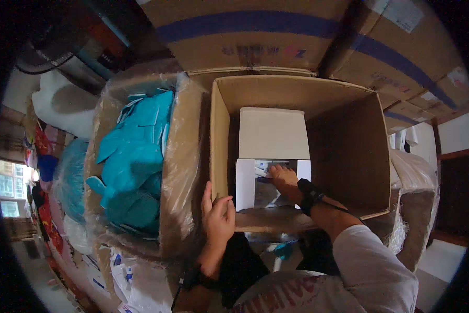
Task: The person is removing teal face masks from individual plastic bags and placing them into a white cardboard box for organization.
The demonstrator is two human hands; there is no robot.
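A large open brown carton [349,146] stands in front of me. Inside it on the left is a white box [273,133] with its flaps raised. My right hand [285,180] reaches down into that box, fingers stretched over white packets with blue print [263,166]; its fingertips are partly hidden against them. Clear plastic film or bags seem to lie below the packets. My left hand [218,219] is at the carton's near left corner, its fingers apart and touching the edge, holding nothing.
To the left stands a plastic-lined carton [185,172] filled with teal packets [135,151]. Stacked closed cartons [245,36] with blue tape rise behind. A plastic-covered carton [417,193] is on the right. White printed packets [135,281] lie at lower left.
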